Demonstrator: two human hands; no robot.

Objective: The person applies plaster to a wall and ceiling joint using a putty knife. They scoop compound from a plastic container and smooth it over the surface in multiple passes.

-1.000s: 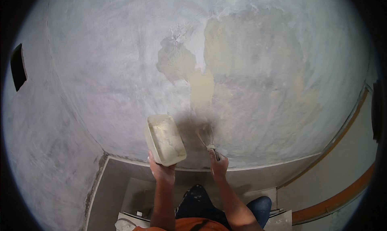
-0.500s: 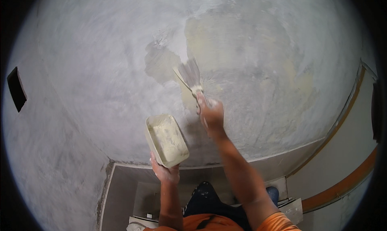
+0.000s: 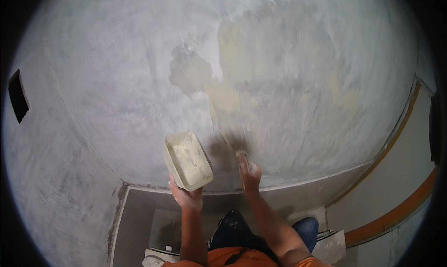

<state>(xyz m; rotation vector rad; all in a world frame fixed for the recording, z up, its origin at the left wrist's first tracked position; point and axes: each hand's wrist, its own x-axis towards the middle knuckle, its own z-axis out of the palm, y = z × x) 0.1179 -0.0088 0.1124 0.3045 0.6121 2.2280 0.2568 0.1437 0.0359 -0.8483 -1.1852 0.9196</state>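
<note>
Cream patch (image 3: 226,98), scraper below

Scraper (image 3: 240,152): handle in the right hand (image 3: 251,174), fingers closed round it; blurred blade beyond the grip, long axis running up and slightly left toward the patch on the wall (image 3: 116,85). Right forearm: slanting up from lower right.
Tub (image 3: 170,167): oblong, pale paste inside, left of the scraper, apart from it; left hand (image 3: 187,197) cupped beneath its near end, forearm nearly upright.

No readable text, labels, brands, numbers or signs anywhere in view.
</note>
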